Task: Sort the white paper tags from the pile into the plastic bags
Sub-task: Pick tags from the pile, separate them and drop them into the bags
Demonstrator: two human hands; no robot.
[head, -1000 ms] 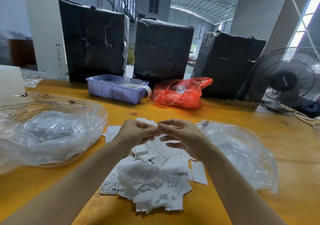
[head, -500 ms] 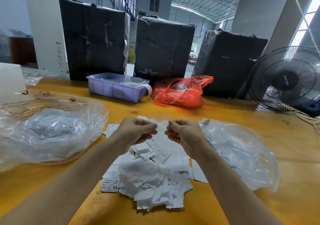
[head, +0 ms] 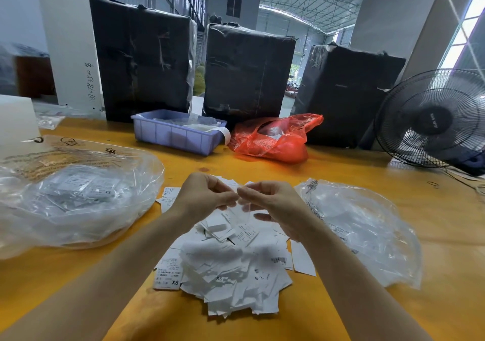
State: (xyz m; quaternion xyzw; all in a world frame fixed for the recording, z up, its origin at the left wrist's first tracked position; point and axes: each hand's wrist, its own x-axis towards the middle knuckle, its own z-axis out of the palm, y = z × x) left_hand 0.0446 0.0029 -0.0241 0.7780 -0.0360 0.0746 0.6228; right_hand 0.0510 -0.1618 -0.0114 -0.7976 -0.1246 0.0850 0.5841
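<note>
A pile of white paper tags, some printed XS or S, lies on the yellow table in front of me. My left hand and my right hand meet fingertip to fingertip just above the far side of the pile. Together they pinch a small, blurred white tag that hangs between them. A large clear plastic bag holding XS tags lies to the left. Another clear plastic bag with white tags inside lies to the right of the pile.
At the back of the table stand a lilac plastic tray, a red plastic bag and three black wrapped boxes. A black fan stands at the far right, with its cable on the table.
Half a second ago my hands were a little apart above the pile. They have come back together, fingertips touching, with the tag between them.
</note>
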